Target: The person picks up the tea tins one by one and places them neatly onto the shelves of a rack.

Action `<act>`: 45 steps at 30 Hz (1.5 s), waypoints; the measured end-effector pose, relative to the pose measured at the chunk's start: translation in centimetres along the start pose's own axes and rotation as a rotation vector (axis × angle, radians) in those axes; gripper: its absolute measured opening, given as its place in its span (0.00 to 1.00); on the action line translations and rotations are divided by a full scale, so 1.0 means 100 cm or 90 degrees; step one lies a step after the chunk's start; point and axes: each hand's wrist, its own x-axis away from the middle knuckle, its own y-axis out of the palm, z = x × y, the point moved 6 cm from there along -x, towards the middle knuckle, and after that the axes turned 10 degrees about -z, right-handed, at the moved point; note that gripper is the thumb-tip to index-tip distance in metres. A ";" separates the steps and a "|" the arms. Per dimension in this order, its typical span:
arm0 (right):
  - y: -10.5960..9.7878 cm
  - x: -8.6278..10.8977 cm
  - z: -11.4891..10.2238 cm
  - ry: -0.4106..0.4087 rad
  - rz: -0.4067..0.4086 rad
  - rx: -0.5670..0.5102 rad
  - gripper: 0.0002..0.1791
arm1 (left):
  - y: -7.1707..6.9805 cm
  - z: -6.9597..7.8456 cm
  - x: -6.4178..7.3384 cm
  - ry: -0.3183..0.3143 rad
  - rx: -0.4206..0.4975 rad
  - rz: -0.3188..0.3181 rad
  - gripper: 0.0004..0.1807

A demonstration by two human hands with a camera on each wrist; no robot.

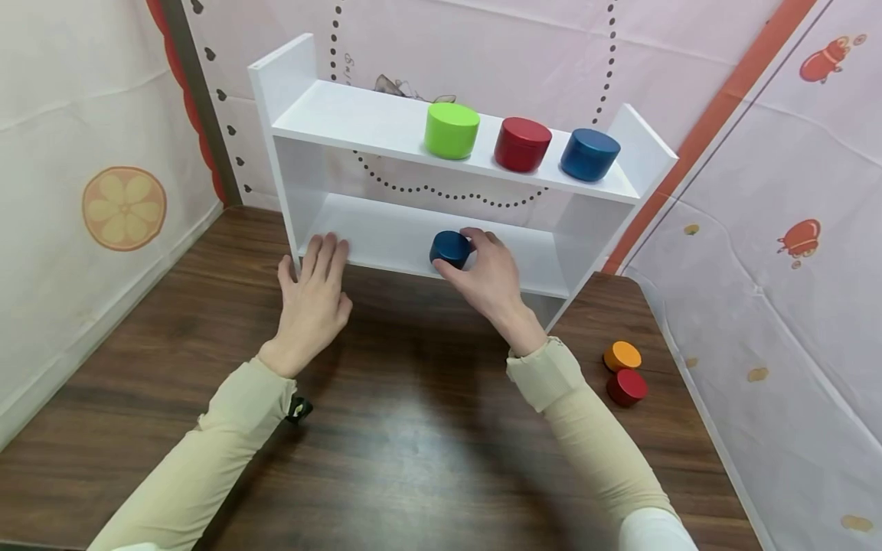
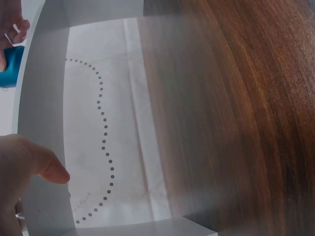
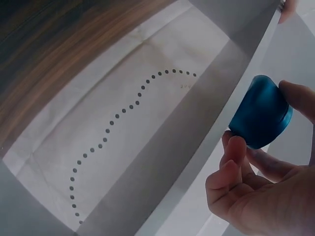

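Observation:
A small blue round tin (image 1: 450, 249) stands on the lower shelf (image 1: 386, 233) of a white two-tier rack. My right hand (image 1: 491, 275) holds it, thumb at the front and fingers behind; the right wrist view shows the tin (image 3: 262, 112) between thumb and fingers. At the rack's left end, my left hand (image 1: 313, 302) rests with fairly straight fingers on the lower shelf, one finger outside the side panel. Its thumb (image 2: 51, 169) lies by the shelf's front edge in the left wrist view.
The upper shelf (image 1: 365, 115) bears a green tin (image 1: 451, 132), a red tin (image 1: 522, 145) and a blue tin (image 1: 589, 155). On the wooden table (image 1: 406, 459), right of the rack, an orange tin (image 1: 622, 356) and another red tin (image 1: 627, 388) sit together. Printed cloth (image 1: 779, 321) hangs around the table.

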 end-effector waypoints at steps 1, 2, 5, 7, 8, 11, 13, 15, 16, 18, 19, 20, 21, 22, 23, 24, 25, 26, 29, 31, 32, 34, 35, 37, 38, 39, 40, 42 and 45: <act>0.001 0.000 0.001 0.002 -0.002 -0.002 0.34 | 0.000 0.001 -0.001 0.000 0.000 0.000 0.40; 0.001 0.000 0.001 0.003 -0.002 -0.003 0.34 | 0.001 0.001 -0.001 0.000 0.001 0.000 0.40; 0.002 0.000 0.003 0.006 -0.002 -0.003 0.34 | 0.001 0.002 -0.002 0.001 -0.002 0.002 0.40; 0.002 0.000 0.004 0.005 -0.001 0.002 0.35 | 0.001 0.003 -0.002 0.003 -0.005 0.005 0.40; 0.002 0.000 0.004 0.005 0.000 0.005 0.35 | 0.000 0.003 -0.003 0.004 -0.007 0.006 0.40; 0.001 0.003 0.005 0.006 0.009 0.004 0.37 | 0.000 0.003 -0.002 0.003 -0.010 0.006 0.40; -0.002 0.009 0.006 0.009 0.020 -0.011 0.38 | 0.000 0.003 -0.002 0.000 -0.010 0.003 0.40; -0.007 0.017 0.009 0.010 0.039 -0.034 0.37 | 0.001 0.002 -0.001 -0.004 -0.008 0.000 0.40; -0.010 0.023 0.012 0.008 0.051 -0.042 0.37 | 0.001 0.002 0.000 -0.005 -0.007 -0.002 0.40; -0.015 0.035 0.019 0.006 0.077 -0.053 0.33 | 0.002 0.001 0.001 -0.008 -0.001 -0.005 0.40; -0.018 0.042 0.024 0.003 0.091 -0.051 0.31 | 0.002 0.001 0.001 -0.009 0.001 -0.006 0.40; -0.021 0.048 0.031 0.002 0.106 -0.048 0.30 | 0.002 0.001 0.001 -0.010 0.003 -0.006 0.40; -0.024 0.055 0.038 0.002 0.123 -0.043 0.27 | 0.003 0.001 0.001 -0.009 0.004 -0.006 0.40; -0.027 0.062 0.046 0.003 0.140 -0.038 0.26 | 0.003 0.001 0.001 -0.009 0.005 -0.005 0.40; -0.031 0.069 0.055 0.006 0.153 -0.034 0.24 | 0.003 0.001 0.001 -0.008 0.004 -0.003 0.40; -0.035 0.076 0.064 0.010 0.168 -0.026 0.23 | 0.003 0.001 0.000 -0.006 0.002 -0.001 0.40; -0.039 0.083 0.075 0.016 0.182 -0.017 0.22 | 0.003 0.001 0.000 -0.005 0.001 0.002 0.40; -0.042 0.090 0.086 0.025 0.194 -0.011 0.22 | 0.004 0.001 0.000 -0.004 -0.001 0.004 0.40; -0.052 0.110 0.119 0.072 0.228 0.029 0.22 | 0.003 0.002 -0.001 -0.002 -0.001 0.008 0.40; -0.057 0.124 0.139 0.116 0.244 0.052 0.23 | 0.004 0.002 -0.001 -0.002 0.001 0.010 0.40; -0.059 0.131 0.150 0.142 0.247 0.060 0.24 | 0.004 0.002 -0.001 -0.001 0.001 0.012 0.40; -0.062 0.145 0.169 0.207 0.239 0.071 0.26 | 0.004 0.002 -0.001 0.000 0.001 0.014 0.40; -0.063 0.152 0.178 0.242 0.223 0.075 0.27 | 0.004 0.002 -0.001 0.001 0.000 0.014 0.40; -0.062 0.164 0.196 0.310 0.173 0.089 0.32 | 0.003 0.002 -0.002 0.002 -0.004 0.015 0.40; -0.061 0.170 0.204 0.339 0.142 0.099 0.35 | 0.003 0.002 -0.002 0.002 -0.005 0.015 0.40; -0.060 0.175 0.211 0.366 0.108 0.109 0.38 | 0.003 0.003 -0.002 0.001 -0.005 0.012 0.40; -0.058 0.180 0.218 0.387 0.076 0.121 0.41 | 0.003 0.002 -0.002 0.000 -0.003 0.011 0.41; -0.054 0.188 0.231 0.422 0.020 0.140 0.45 | 0.004 0.002 -0.002 -0.004 -0.002 0.006 0.41; -0.047 0.197 0.247 0.465 -0.052 0.151 0.45 | 0.004 0.003 -0.002 -0.009 0.004 -0.001 0.40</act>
